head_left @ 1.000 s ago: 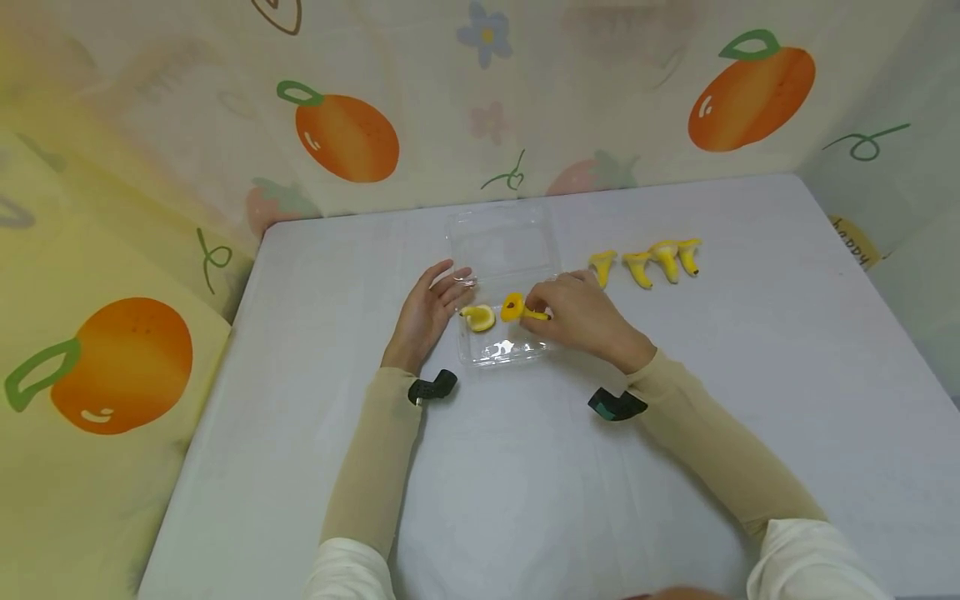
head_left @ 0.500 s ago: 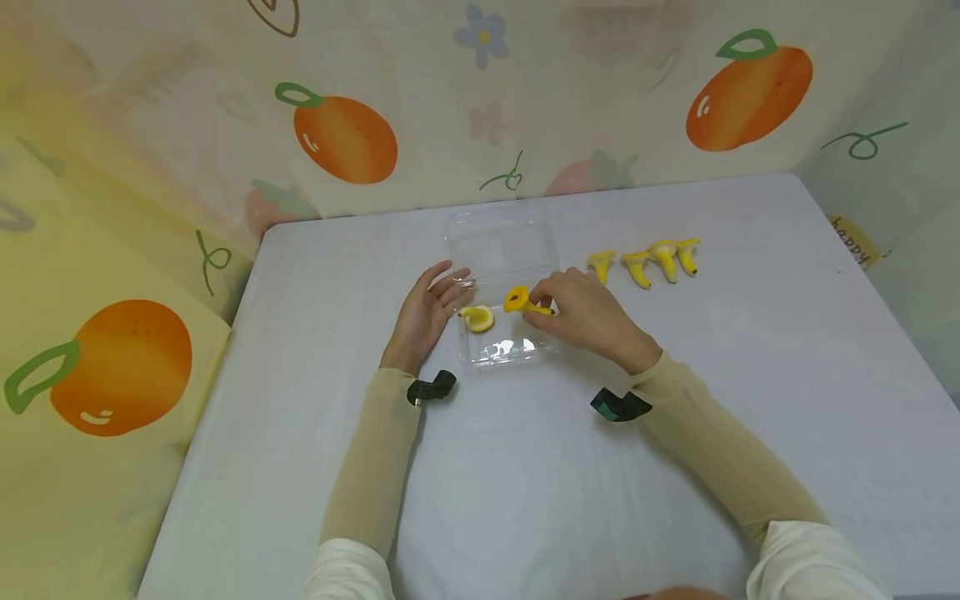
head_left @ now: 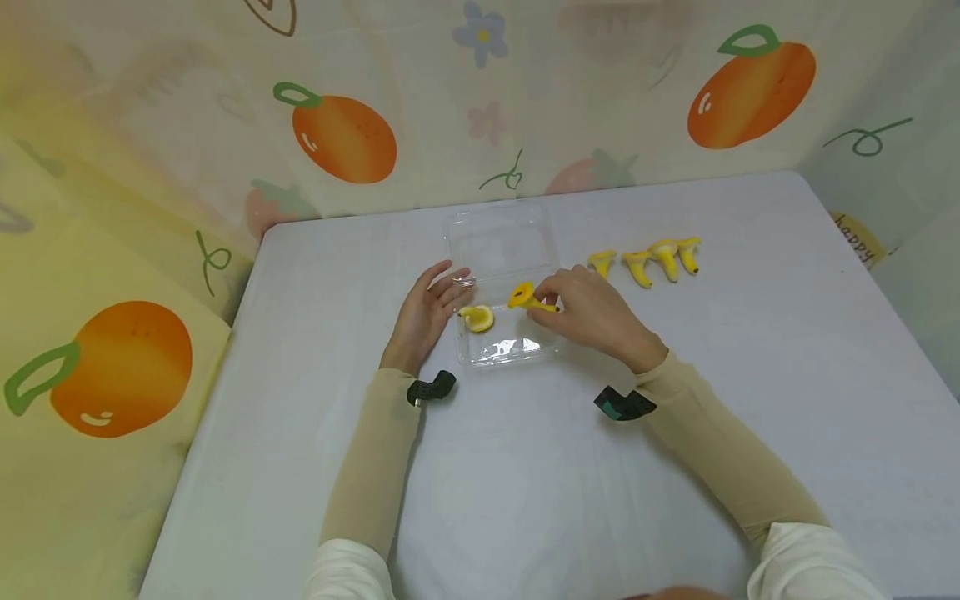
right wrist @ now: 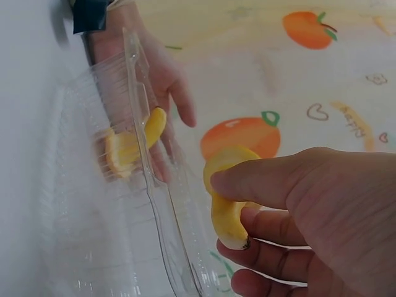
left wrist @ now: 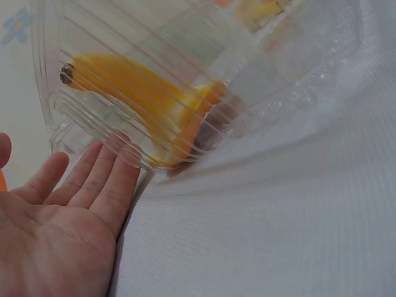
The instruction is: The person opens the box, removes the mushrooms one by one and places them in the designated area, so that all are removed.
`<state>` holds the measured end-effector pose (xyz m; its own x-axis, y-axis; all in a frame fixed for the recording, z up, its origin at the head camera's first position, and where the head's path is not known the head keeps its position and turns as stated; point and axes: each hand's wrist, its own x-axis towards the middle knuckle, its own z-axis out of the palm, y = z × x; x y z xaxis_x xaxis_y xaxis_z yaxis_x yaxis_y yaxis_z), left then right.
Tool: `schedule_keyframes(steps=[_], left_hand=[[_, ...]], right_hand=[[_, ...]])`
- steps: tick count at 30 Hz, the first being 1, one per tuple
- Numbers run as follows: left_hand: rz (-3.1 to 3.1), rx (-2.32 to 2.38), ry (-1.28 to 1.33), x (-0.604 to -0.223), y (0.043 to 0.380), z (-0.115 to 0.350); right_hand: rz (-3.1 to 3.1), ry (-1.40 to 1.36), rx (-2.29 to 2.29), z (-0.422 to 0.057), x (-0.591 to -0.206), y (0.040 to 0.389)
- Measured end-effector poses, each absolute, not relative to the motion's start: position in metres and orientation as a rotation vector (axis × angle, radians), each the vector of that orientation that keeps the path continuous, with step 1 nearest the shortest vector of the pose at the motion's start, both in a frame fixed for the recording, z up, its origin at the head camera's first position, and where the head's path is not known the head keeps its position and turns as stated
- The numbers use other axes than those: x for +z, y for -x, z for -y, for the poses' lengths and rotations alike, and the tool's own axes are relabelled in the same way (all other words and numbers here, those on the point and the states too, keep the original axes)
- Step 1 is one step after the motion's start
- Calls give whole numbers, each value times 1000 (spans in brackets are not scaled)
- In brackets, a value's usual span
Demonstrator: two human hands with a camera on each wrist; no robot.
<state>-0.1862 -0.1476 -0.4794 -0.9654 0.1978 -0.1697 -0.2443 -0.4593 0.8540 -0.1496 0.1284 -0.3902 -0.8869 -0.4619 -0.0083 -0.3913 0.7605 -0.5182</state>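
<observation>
A clear plastic clamshell box (head_left: 501,354) lies open on the table, its lid folded back. Inside, at the left, rests one yellow mushroom (head_left: 480,318) with a dark-tipped stem; the left wrist view shows this mushroom (left wrist: 139,90) through the ribbed wall. My left hand (head_left: 425,321) lies palm up along the box's left side, fingers extended and fingertips against the wall. My right hand (head_left: 596,310) pinches a second yellow mushroom (head_left: 521,295) by its stem between thumb and fingers, above the box's right part. In the right wrist view that mushroom (right wrist: 228,213) hangs beside the box edge.
Several more yellow mushrooms (head_left: 663,257) lie in a row on the white-covered table (head_left: 750,333), right of the box lid (head_left: 501,237). A fruit-printed cloth (head_left: 420,50) hangs behind the table's far edge.
My right hand has drifted slightly up and to the right with the mushroom, away from the one in the box. My left hand has stayed in place.
</observation>
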Motion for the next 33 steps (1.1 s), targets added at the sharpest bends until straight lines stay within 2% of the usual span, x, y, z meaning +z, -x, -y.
schedule_keyframes(steps=[33], left_hand=[[-1430, 2497, 74, -480, 186, 147]], right_hand=[[-2780, 555, -914, -156, -381, 160]])
